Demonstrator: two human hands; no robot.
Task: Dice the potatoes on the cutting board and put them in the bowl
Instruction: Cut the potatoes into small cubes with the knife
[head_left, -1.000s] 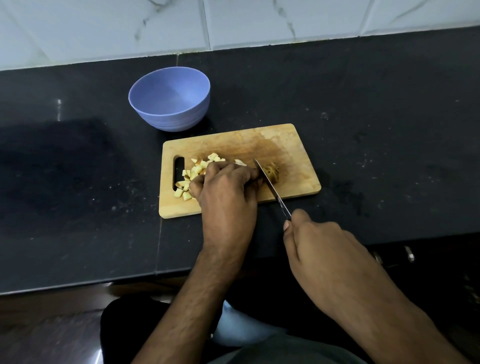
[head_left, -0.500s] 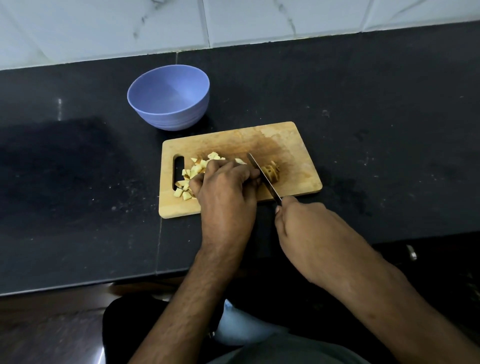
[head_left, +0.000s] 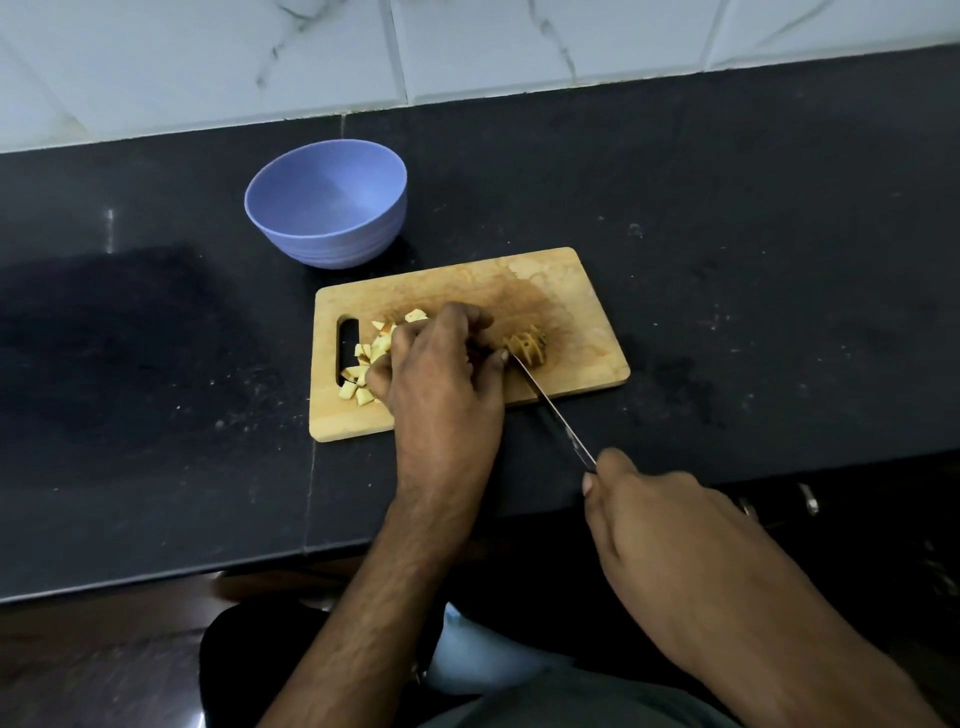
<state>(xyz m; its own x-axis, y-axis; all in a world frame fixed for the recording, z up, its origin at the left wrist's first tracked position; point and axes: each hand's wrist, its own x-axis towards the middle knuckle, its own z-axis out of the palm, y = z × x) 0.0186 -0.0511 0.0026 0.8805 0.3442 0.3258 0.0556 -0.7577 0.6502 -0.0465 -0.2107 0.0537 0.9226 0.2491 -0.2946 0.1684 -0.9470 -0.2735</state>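
Observation:
A wooden cutting board (head_left: 582, 291) lies on the black counter. Several pale potato cubes (head_left: 363, 364) sit by its handle slot on the left. My left hand (head_left: 441, 364) is on the board with curled fingers, holding down a potato piece that it mostly hides. To the right of my fingertips lie cut brownish potato slices (head_left: 527, 345). My right hand (head_left: 670, 540) grips the handle of a knife (head_left: 550, 410); the blade tip rests at the slices beside my left thumb. A light purple bowl (head_left: 327, 208) stands behind the board to the left, with nothing inside.
The black stone counter (head_left: 779, 260) stretches left and right of the board, its front edge running under my forearms. A white tiled wall (head_left: 467, 47) backs it. Below the edge are my lap and a dark cabinet front at the right.
My right hand has drawn back toward me and to the right, pulling the knife blade lower across the board's front edge. My left hand stays on the potato.

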